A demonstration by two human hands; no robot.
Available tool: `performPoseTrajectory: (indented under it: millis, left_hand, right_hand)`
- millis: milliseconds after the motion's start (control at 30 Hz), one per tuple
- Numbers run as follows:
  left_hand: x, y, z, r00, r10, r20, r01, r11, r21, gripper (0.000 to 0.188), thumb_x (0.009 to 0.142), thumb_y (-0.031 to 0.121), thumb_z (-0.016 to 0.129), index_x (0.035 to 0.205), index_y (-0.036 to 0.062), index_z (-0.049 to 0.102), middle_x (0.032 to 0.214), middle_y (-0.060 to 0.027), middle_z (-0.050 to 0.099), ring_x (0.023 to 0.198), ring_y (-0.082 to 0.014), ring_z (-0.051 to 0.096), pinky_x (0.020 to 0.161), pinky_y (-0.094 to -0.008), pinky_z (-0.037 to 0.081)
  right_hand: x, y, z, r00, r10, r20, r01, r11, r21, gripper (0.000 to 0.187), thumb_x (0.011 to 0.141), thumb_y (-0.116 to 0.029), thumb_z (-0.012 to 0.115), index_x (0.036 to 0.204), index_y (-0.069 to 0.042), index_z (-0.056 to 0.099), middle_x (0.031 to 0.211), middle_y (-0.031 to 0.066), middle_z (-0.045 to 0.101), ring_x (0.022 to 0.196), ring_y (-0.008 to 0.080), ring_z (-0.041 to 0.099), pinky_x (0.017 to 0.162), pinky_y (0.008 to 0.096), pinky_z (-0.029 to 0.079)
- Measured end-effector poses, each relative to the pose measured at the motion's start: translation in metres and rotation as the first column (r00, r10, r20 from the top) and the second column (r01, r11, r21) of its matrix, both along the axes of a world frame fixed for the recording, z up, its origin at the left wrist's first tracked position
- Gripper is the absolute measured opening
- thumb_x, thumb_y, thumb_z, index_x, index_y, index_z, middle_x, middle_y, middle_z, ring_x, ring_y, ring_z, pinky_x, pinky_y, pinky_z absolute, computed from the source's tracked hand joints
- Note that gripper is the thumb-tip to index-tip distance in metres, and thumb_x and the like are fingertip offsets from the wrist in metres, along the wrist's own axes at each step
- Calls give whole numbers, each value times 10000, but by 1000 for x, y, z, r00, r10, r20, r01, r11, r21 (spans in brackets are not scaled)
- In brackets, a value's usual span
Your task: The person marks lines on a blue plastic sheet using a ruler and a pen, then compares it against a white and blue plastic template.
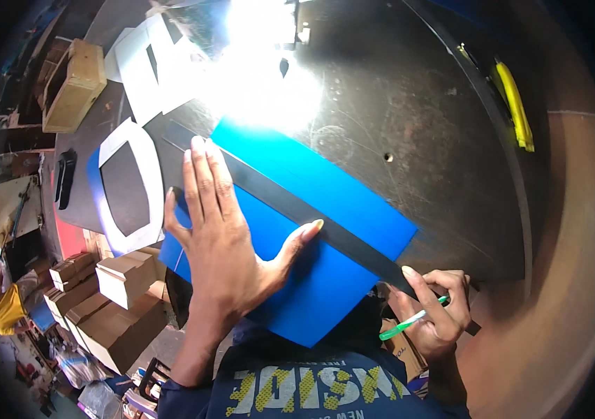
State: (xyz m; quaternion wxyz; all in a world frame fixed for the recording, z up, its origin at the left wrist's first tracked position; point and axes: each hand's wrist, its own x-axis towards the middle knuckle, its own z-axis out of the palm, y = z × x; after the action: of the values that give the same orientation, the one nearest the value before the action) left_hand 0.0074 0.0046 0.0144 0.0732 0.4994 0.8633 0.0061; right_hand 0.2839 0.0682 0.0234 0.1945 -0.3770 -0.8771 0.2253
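Dark worktop [451, 174] with a blue sheet [311, 293] at its near edge, crossed diagonally by a dark ruler [350, 241].
The left hand [217, 230] lies with fingers spread over ruler and sheet. The right hand [441, 314], at the ruler's near end, has its fingers closed around a green-and-white pen [403, 327]. A white frame [152, 176] lies left of the sheet; a yellow tool [515, 108], far right.
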Motion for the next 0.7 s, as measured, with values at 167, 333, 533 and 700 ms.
performPoseTrajectory:
  millis: [167, 333, 533, 700]
  left_hand:
    - [1, 0, -5, 1000, 2, -22, -3, 1000, -20, 1349, 778, 871, 596, 1603, -93, 136, 1680, -288, 149, 1592, -383, 84, 1252, -576, 35]
    - [3, 2, -7, 1000, 9, -4, -9, 1000, -22, 1350, 777, 874, 593, 1602, -93, 138, 1679, -287, 152, 1592, -379, 86, 1252, -576, 39]
    - [1, 0, 1, 1000, 23, -12, -23, 1000, -12, 1339, 785, 856, 607, 1602, -96, 139, 1682, -286, 152, 1593, -379, 86, 1244, -580, 51]
    - [0, 2, 4, 998, 2, 70, -5, 999, 46, 1309, 806, 800, 643, 1605, -96, 119, 1685, -279, 160, 1594, -364, 105, 1230, -593, 67]
  right_hand:
    - [1, -2, 0, 1000, -4, 1, 4, 1000, 30, 474, 738, -59, 887, 1200, -79, 781, 907, 26, 612, 837, 168, 537, 749, 344, 398]
    - [4, 0, 1, 1000, 4, 13, -4, 1000, 22, 475, 737, -62, 888, 1199, -79, 780, 907, 24, 611, 835, 166, 535, 745, 334, 395]
    - [0, 6, 7, 998, 49, 38, -51, 997, 49, 476, 725, -106, 908, 1183, -74, 784, 903, 28, 609, 838, 167, 544, 742, 336, 392]
    - [-10, 21, 36, 978, -187, -94, 164, 963, -212, 210, 878, -84, 753, 1086, -56, 764, 1015, 73, 616, 877, 175, 577, 827, 351, 481]
